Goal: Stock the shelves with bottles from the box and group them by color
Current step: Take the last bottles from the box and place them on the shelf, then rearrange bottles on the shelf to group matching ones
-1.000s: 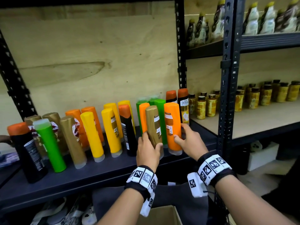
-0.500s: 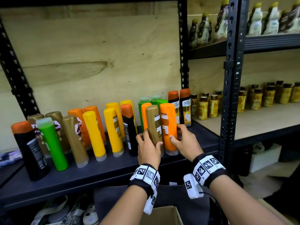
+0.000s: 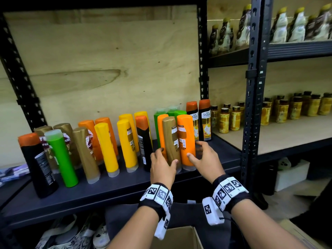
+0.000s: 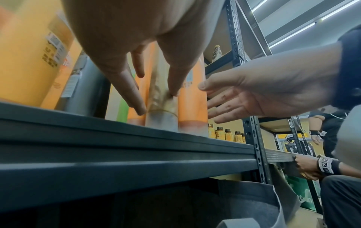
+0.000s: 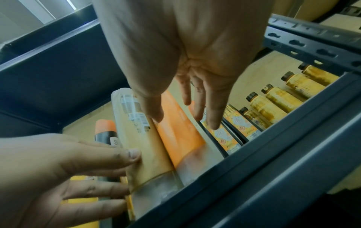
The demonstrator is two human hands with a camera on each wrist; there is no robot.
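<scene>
Head view, landmark: gold bottle (image 3: 172, 141), standing cap-down at the front of the dark shelf (image 3: 111, 187).
Head view, left hand (image 3: 162, 168): its grip grasps the gold bottle low down, thumb on the front face.
Head view, right hand (image 3: 204, 159): beside the orange bottle (image 3: 186, 139), which touches the gold bottle's right side.
Head view, box (image 3: 177, 238): below the gold bottle, under the shelf edge.
Left wrist view, left hand (image 4: 136, 50): fingers (image 4: 134, 98) run down the gold bottle (image 4: 160, 95) on either side.
Left wrist view, right hand (image 4: 259, 92): grip released, fingers straight, right of the orange bottle (image 4: 192, 98).
Right wrist view, right hand (image 5: 187, 50): thumb lies at the seam between the gold bottle (image 5: 144, 138) and the orange bottle (image 5: 179, 135); whether it presses cannot be told.
Step in hand: probably sorting; a gold bottle stands among orange and green.
Next move: likely calls for lifting it clear and carrying it left to the other gold bottles (image 3: 84, 148).
</scene>
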